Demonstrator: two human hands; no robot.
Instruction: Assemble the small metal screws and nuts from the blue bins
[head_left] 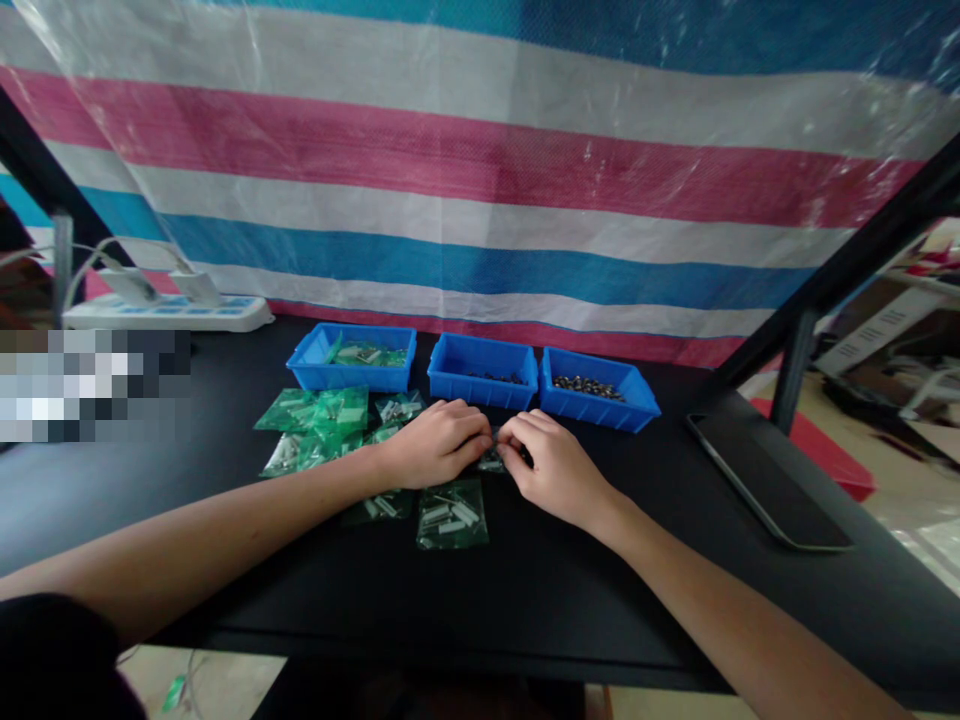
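Note:
Both hands meet over a small clear bag (491, 461) at the middle of the black table. My left hand (439, 443) pinches the bag's left side, thumb and fingers together. From the right, my right hand (551, 463) has its fingertips closed at the bag's other edge; whether they also hold a small part is hidden. Just below lies a clear bag with white pieces (452, 516). Green bags (319, 425) are piled left of my left hand, and another bag (380, 505) lies partly under that wrist.
Behind the hands stand a blue bin with green bags (352, 379), a blue bin with small dark parts (482, 387) and a blue bin of metal parts (600, 407). A phone (769, 485) lies right; a power strip (172, 314) sits back left.

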